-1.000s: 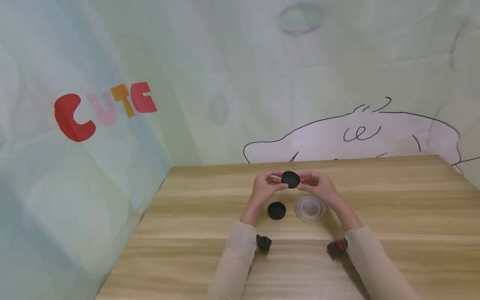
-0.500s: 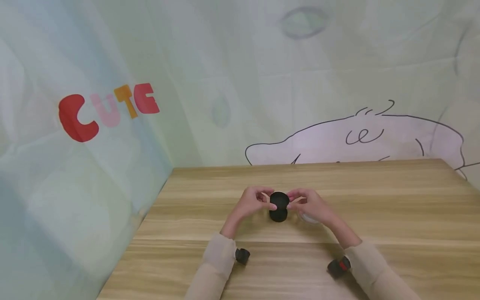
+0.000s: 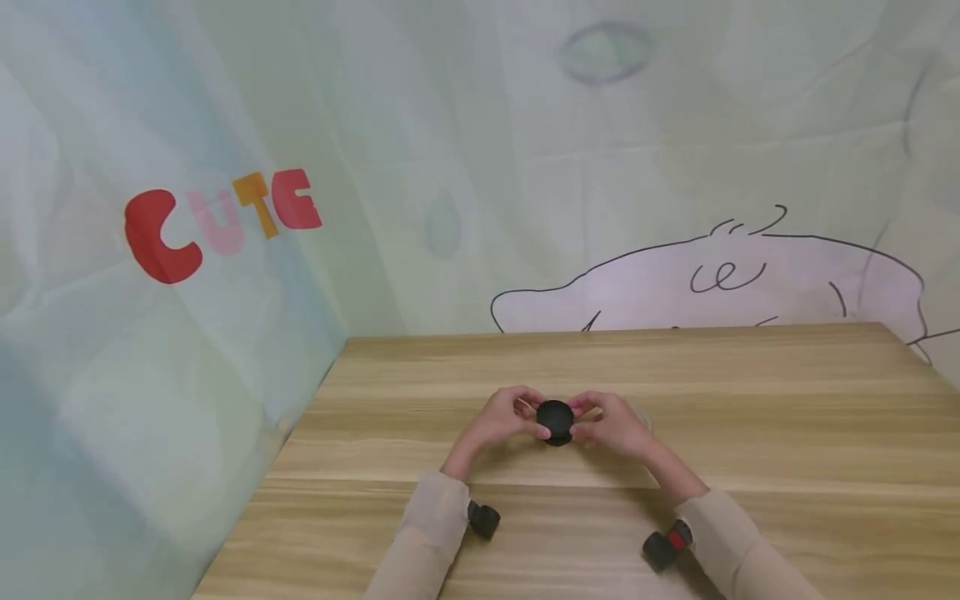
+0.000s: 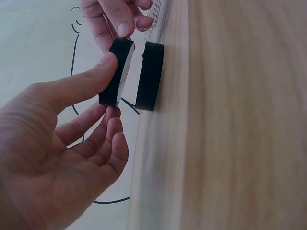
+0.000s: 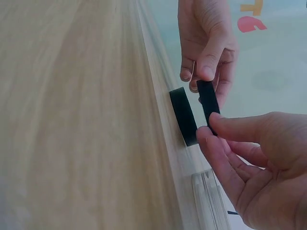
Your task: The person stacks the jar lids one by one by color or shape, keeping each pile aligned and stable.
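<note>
Both hands hold a shallow round black lid [image 3: 555, 415] just above a second round black piece [image 4: 149, 76]. The left hand [image 3: 502, 418] pinches its left edge between thumb and fingers, and the right hand [image 3: 611, 425] pinches the opposite edge. In the left wrist view the lid is slightly tilted, a pale strip shows along its underside, and a narrow gap separates it from the lower piece. That lower piece rests on the table, mostly covered by the lid in the head view. Beside the right hand stands a clear round plastic container [image 5: 209, 203], largely hidden in the head view.
The wood-grain table [image 3: 420, 375] reaches back to a pale printed cloth [image 3: 450, 125] with a cartoon drawing. Colourful letters [image 3: 161, 237] mark the cloth on the left. Each wrist wears a small black camera [image 3: 483, 520].
Both hands have brought the lid down and nearer, from behind the lower black piece to right over it. The right hand now hides most of the clear container.
</note>
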`<state>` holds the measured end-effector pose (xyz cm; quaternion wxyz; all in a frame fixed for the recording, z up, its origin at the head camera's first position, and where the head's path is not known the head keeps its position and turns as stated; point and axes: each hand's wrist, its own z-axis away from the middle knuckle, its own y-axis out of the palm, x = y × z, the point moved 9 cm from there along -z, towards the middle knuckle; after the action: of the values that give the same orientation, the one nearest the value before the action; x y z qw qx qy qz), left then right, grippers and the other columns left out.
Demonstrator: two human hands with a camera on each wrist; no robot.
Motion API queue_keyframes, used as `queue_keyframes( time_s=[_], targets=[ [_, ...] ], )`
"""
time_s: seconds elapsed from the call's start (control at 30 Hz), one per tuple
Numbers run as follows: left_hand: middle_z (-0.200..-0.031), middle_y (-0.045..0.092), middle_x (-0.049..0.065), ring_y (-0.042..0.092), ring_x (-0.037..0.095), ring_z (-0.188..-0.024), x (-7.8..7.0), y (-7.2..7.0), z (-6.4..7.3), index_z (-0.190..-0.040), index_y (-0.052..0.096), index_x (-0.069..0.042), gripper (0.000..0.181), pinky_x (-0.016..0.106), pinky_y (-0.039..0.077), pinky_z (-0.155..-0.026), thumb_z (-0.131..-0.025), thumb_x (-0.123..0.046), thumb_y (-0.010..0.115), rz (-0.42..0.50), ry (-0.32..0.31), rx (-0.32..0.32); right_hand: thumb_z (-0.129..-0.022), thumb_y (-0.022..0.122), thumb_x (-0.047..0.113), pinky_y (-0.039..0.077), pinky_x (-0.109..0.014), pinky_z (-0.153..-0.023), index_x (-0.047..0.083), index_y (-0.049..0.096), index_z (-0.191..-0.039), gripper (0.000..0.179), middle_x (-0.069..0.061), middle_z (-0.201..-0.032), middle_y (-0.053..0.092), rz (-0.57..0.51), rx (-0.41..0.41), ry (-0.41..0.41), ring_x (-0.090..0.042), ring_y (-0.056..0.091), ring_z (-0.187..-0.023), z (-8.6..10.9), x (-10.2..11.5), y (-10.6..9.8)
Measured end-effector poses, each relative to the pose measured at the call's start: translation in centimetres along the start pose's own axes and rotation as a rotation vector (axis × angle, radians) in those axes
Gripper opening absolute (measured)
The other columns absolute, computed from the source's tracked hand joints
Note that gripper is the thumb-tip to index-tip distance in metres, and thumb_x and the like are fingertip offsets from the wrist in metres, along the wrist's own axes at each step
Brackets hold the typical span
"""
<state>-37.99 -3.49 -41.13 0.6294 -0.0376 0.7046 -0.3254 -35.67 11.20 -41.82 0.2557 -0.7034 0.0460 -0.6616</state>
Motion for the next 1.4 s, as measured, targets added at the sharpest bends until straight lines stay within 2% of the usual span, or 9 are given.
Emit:
queue_keyframes(
  time_s=[0.37,0.63,0.97,1.13,1.4],
  targets=[
    [-0.106,0.066,0.014,0.054,0.012,-0.081,0.3,0.2,-0.2,-0.110,0.064,0.000,0.044,0.021,0.044,-0.073,-0.072,-0.006,0.084,-0.047,0.017,0.016,-0.083,0.068,-0.004,0.054,-0.025,-0.059,-0.009,0.058,-0.121,0.040,-0.023,-0.110,0.061,0.013,0.016,0.000,-0.011,0.063,-0.066,-0.4,-0.2,0.3],
    [-0.103,0.064,0.012,0.052,0.012,-0.079,0.6,0.8,-0.6,-0.110,0.064,-0.002,0.043,0.022,0.043,-0.073,-0.073,-0.008,0.084,-0.084,0.021,0.031,-0.083,0.069,-0.004,0.053,-0.022,-0.057,-0.009,0.059,-0.120,0.039,-0.022,-0.108,0.062,0.010,0.015,0.012,-0.010,0.062,-0.064,-0.5,-0.7,-0.1],
    [-0.110,0.063,0.016,0.054,0.013,-0.083,0.5,0.6,-0.3,-0.116,0.061,0.001,0.045,0.020,0.044,-0.074,-0.076,-0.009,0.081,-0.071,0.034,0.060,-0.084,0.068,-0.004,0.049,-0.019,-0.051,-0.009,0.060,-0.119,0.037,-0.021,-0.107,0.064,0.004,0.005,0.026,-0.009,0.059,-0.058,-0.4,-0.7,0.1],
    [-0.110,0.062,0.016,0.054,0.013,-0.083,0.8,0.3,0.2,-0.115,0.061,0.000,0.044,0.020,0.044,-0.075,-0.076,-0.009,0.081,-0.070,0.017,0.066,-0.084,0.069,-0.004,0.049,-0.020,-0.051,-0.010,0.060,-0.117,0.036,-0.022,-0.105,0.065,0.007,0.030,0.004,-0.008,0.059,-0.057,-0.4,-0.4,0.5],
    [-0.110,0.062,0.015,0.052,0.013,-0.082,0.7,0.4,0.3,-0.116,0.061,-0.001,0.044,0.022,0.043,-0.073,-0.077,-0.009,0.081,-0.068,0.017,0.084,-0.084,0.068,-0.003,0.048,-0.019,-0.051,-0.010,0.060,-0.118,0.036,-0.020,-0.104,0.065,0.001,0.024,0.023,-0.010,0.059,-0.057,-0.4,-0.6,0.5]
  ],
)
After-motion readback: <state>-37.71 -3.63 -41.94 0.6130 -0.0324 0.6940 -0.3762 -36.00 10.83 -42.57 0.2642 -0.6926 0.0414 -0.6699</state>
